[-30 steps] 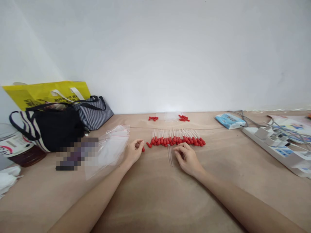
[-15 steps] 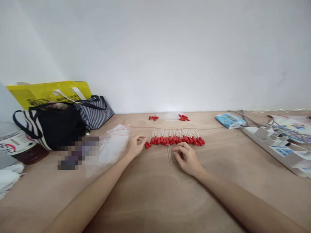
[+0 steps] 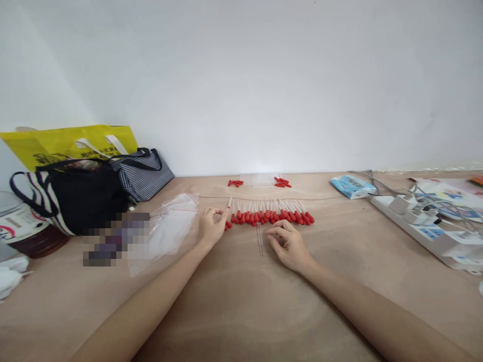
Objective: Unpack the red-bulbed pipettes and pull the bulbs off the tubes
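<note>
A dense row of droppers (image 3: 249,217) with red rubber bulbs and clear, pale stems lies across the table, bulbs toward me. At its left end, my left hand (image 3: 212,226) pinches one dropper (image 3: 229,203) with its pale tip pointing up; my fingers partly cover its bulb. Two thin clear glass tubes (image 3: 260,240) lie just in front of the row. To their right rests my right hand (image 3: 289,245), fingers curved and thumb a little apart from them, with nothing visible between.
Clear zip bags (image 3: 168,229) lie to the left. Small piles of red bulbs (image 3: 282,182) and clear tubes (image 3: 261,181) lie at the back. A striped bag (image 3: 143,173), a black bag (image 3: 86,201) and a bottle (image 3: 26,226) stand left; a tissue pack (image 3: 352,187) and power strip (image 3: 422,226) are right.
My left hand has closed on a dropper at the row's left end, its tip now raised between the fingers. The right hand has barely moved; the view has shifted slightly.
</note>
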